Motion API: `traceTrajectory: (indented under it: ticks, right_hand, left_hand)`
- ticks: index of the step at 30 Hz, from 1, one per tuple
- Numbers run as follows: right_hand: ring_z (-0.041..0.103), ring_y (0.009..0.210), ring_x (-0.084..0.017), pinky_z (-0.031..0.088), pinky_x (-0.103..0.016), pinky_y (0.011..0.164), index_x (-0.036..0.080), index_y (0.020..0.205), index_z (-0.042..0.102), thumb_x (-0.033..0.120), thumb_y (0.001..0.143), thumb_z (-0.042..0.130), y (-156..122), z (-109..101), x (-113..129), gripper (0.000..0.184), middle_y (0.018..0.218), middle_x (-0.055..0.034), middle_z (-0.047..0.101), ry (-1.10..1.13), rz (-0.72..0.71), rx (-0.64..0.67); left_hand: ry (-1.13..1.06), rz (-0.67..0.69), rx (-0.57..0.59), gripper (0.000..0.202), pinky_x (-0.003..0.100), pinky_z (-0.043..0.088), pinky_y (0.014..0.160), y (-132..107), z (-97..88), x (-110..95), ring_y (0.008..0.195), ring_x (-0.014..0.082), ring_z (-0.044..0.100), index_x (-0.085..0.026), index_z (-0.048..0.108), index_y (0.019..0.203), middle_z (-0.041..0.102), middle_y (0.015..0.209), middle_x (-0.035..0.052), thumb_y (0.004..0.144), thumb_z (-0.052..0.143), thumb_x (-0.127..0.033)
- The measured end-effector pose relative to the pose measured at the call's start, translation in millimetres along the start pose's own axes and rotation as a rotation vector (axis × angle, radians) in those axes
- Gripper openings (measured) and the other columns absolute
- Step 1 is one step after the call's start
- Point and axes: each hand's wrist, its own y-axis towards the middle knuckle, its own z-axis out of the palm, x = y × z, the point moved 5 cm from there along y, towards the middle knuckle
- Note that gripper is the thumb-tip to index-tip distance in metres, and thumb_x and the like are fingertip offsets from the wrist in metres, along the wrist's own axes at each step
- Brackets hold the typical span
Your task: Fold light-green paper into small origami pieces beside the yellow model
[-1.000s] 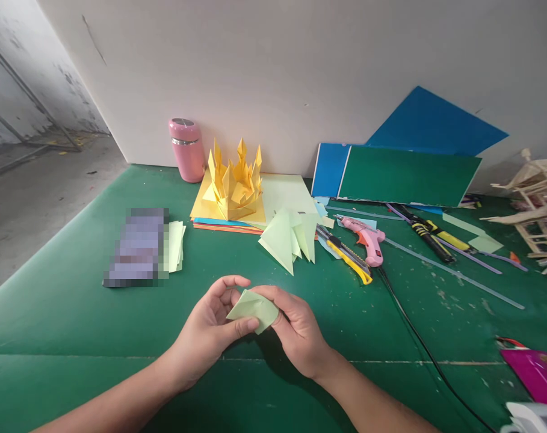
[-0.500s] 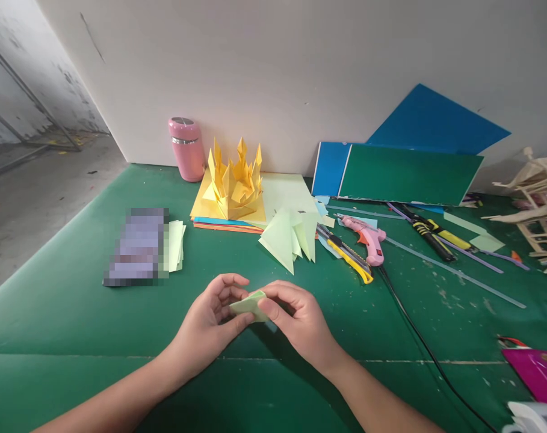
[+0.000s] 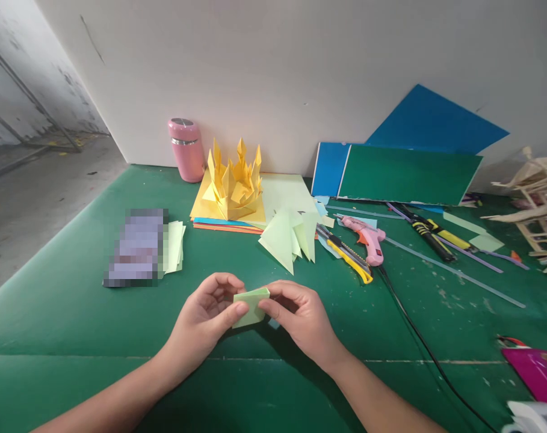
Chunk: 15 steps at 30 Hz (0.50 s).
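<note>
Both my hands hold one small folded piece of light green paper (image 3: 250,305) just above the green table mat (image 3: 74,325). My left hand (image 3: 205,322) pinches its left side with thumb and fingers. My right hand (image 3: 300,319) pinches its right edge with curled fingers. Behind my hands lies a pile of folded light green paper triangles (image 3: 289,236). A yellow folded paper crown (image 3: 234,180) stands on a stack of coloured sheets (image 3: 228,225) further back.
A pink flask (image 3: 185,149) stands by the wall. A yellow utility knife (image 3: 345,252), a pink glue gun (image 3: 367,237) with a black cord (image 3: 417,343), screwdrivers (image 3: 429,236) and blue and green boards (image 3: 404,174) lie right. Small green sheets (image 3: 174,243) lie left.
The green paper has been turned and folded smaller between my fingers, from a flat slanted piece to a compact squarish one held upright. My hands stayed in the same spot.
</note>
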Motion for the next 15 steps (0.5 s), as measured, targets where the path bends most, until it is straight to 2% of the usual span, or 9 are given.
traceTrajectory:
  ticks: [3,5,8,12,15]
  right_hand:
    - [0.058,0.072,-0.016,0.047,-0.029,0.066,0.022,0.082,0.074,0.042,0.079,0.066,-0.8,1.9,-0.4,0.021,0.076,-0.0027,0.066,0.012,-0.001,0.045]
    - [0.056,0.068,-0.014,0.046,-0.028,0.064,0.023,0.088,0.073,0.04,0.077,0.068,-1.6,3.7,-3.5,0.021,0.074,-0.0008,0.063,0.05,0.036,0.058]
    - [0.054,0.063,-0.012,0.045,-0.025,0.059,0.022,0.095,0.067,0.039,0.071,0.074,-2.5,5.4,-8.1,0.03,0.071,0.002,0.06,0.146,0.089,0.049]
    - [0.054,0.062,-0.011,0.044,-0.024,0.058,0.022,0.085,0.056,0.039,0.065,0.079,-2.0,3.9,-7.7,0.035,0.069,0.004,0.058,0.219,0.091,0.018]
    - [0.05,0.06,-0.01,0.042,-0.023,0.056,0.021,0.077,0.055,0.041,0.065,0.079,-1.6,3.5,-5.2,0.033,0.066,0.0043,0.054,0.187,0.077,0.032]
  left_hand:
    - [0.001,0.0,0.059,0.036,0.021,0.042,0.056,-1.2,0.1,0.6,0.059,0.0104,0.05,-0.019,0.063,0.079,0.058,0.072,-0.0021,0.072,0.068,-0.055]
    - [0.001,-0.049,0.086,0.033,0.021,0.041,0.057,-1.6,0.1,4.3,0.06,0.0101,0.049,-0.02,0.064,0.08,0.058,0.074,-0.0024,0.077,0.064,-0.053]
    - [-0.027,-0.13,0.119,0.029,0.021,0.041,0.058,-2.2,0.9,8.4,0.064,0.0118,0.051,-0.02,0.065,0.081,0.058,0.077,-0.0019,0.076,0.067,-0.049]
    - [-0.133,-0.236,0.175,0.029,0.022,0.042,0.058,-2.2,2.6,9.3,0.065,0.0137,0.054,-0.019,0.064,0.081,0.058,0.074,-0.0008,0.072,0.071,-0.046]
    - [-0.183,-0.29,0.232,0.027,0.023,0.045,0.061,-1.1,2.8,8.3,0.066,0.0142,0.056,-0.018,0.065,0.081,0.06,0.075,0.0004,0.07,0.074,-0.041]
